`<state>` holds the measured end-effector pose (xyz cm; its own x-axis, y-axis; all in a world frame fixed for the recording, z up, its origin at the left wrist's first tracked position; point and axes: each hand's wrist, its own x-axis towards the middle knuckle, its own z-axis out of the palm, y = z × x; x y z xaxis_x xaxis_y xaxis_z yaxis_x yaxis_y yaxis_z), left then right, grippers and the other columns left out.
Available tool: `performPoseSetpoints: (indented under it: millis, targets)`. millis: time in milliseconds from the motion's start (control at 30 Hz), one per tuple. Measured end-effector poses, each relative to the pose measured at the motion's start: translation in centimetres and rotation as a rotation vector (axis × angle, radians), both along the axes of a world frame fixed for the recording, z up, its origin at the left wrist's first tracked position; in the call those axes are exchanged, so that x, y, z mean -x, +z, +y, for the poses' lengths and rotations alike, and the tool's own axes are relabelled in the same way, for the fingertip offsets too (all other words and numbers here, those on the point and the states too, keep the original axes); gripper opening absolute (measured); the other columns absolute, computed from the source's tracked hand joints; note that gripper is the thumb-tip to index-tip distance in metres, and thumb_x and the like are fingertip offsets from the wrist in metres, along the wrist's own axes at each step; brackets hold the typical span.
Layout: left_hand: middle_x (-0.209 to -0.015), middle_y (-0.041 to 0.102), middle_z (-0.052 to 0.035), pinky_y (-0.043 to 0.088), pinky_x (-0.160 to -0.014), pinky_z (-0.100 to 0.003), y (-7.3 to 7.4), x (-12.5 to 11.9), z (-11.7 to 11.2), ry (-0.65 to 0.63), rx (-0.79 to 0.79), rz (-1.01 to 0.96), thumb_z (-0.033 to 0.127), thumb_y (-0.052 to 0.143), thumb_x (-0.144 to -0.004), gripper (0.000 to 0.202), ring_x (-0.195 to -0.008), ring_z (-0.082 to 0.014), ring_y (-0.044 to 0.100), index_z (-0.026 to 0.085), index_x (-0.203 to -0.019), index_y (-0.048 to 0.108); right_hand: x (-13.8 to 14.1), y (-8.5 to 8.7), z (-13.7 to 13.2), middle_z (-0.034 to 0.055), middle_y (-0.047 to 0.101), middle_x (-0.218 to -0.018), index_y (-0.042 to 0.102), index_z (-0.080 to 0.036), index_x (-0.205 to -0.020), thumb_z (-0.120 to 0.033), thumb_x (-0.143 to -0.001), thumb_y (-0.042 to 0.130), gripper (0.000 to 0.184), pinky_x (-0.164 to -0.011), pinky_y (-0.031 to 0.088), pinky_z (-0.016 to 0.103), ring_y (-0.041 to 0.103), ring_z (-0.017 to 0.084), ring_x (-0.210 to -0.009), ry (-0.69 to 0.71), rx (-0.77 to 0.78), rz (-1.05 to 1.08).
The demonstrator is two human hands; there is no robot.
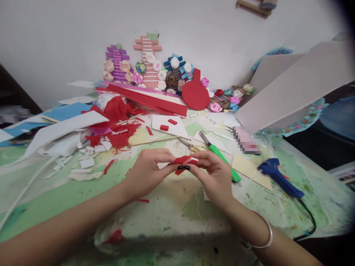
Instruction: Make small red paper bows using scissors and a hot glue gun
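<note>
Between my two hands, above the front middle of the table, is a small white foam piece with red paper (181, 160) around part of it. My left hand (151, 170) pinches its left side between thumb and fingers. On the other side my right hand (215, 173) grips it the same way, and the thumb tips almost meet. A white end of the piece shows near my right fingers. Just beyond lie scissors (194, 147) and a green-handled cutter knife (213, 147). Two small red blocks (164, 128) rest on a white board (177, 129).
A blue glue gun (283, 181) with a black cord lies at the right, near a cream paper sheet (249, 170). Red paper scraps (119, 135) and white foam bits (87, 163) cover the left. Paper-flower crafts (149, 66) and a red paddle-shaped piece (195, 95) stand along the wall.
</note>
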<state>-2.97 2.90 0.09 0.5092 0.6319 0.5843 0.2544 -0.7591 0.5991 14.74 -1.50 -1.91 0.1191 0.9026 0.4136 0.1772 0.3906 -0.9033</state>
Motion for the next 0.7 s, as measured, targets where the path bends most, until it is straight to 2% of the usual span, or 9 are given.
performPoseSetpoints:
  millis: [133,233,300,433,533,700]
  targets:
    - [-0.068,0.072,-0.0002,0.045,-0.056,-0.022,0.8,0.2,0.5,-0.025,0.39,0.121,0.027,0.064,-0.081,0.016,-0.061,-0.0136,0.061,0.017,-0.075,0.076,-0.2,0.1,0.4,0.0053,0.074,-0.074,0.063,-0.017,-0.084,-0.025,-0.073,0.072,0.016,-0.061,0.056,0.027,0.071,0.019,-0.069,0.108,0.141,0.023]
    - [-0.068,0.071,-0.0011,0.043,-0.056,-0.022,0.7,0.4,1.1,-0.068,0.573,0.21,0.03,0.061,-0.08,0.021,-0.062,-0.0144,0.059,0.016,-0.078,0.077,-0.2,0.0,0.8,0.0038,0.073,-0.068,0.059,-0.017,-0.085,-0.025,-0.068,0.074,0.024,-0.059,0.054,0.028,0.071,0.02,-0.066,0.194,0.348,0.101]
    - [-0.064,0.068,-0.0004,0.041,-0.054,-0.022,0.4,0.5,1.6,-0.122,0.635,0.276,0.031,0.059,-0.08,0.025,-0.058,-0.0134,0.055,0.015,-0.077,0.076,-0.2,-0.2,1.1,0.0026,0.071,-0.066,0.059,-0.017,-0.087,-0.025,-0.066,0.074,0.026,-0.057,0.052,0.026,0.069,0.018,-0.063,0.256,0.464,0.095]
    - [-0.051,0.055,0.0018,0.035,-0.052,-0.02,-0.4,0.7,2.5,-0.166,0.565,0.436,0.026,0.056,-0.075,0.024,-0.052,-0.0102,0.045,0.013,-0.061,0.071,-0.2,-0.8,1.5,0.0001,0.066,-0.063,0.062,-0.016,-0.077,-0.016,-0.066,0.067,0.012,-0.053,0.045,0.022,0.061,0.012,-0.056,0.317,0.532,-0.005]
    - [-0.048,0.05,0.0032,0.031,-0.051,-0.02,-0.7,0.6,2.7,-0.182,0.454,0.541,0.015,0.053,-0.071,0.02,-0.051,-0.0087,0.041,0.013,-0.06,0.07,-0.2,-1.2,1.7,-0.0027,0.06,-0.055,0.061,-0.016,-0.068,-0.01,-0.063,0.061,0.008,-0.049,0.038,0.02,0.053,0.009,-0.051,0.294,0.53,-0.12]
    - [-0.061,0.066,0.0004,0.035,-0.057,-0.02,-1.0,0.2,2.6,-0.146,0.32,0.581,0.011,0.053,-0.07,0.021,-0.058,-0.0105,0.051,0.016,-0.067,0.074,-0.4,-1.1,1.9,-0.0022,0.059,-0.058,0.065,-0.016,-0.066,-0.007,-0.064,0.058,0.012,-0.05,0.038,0.021,0.051,0.01,-0.055,0.251,0.429,-0.355]
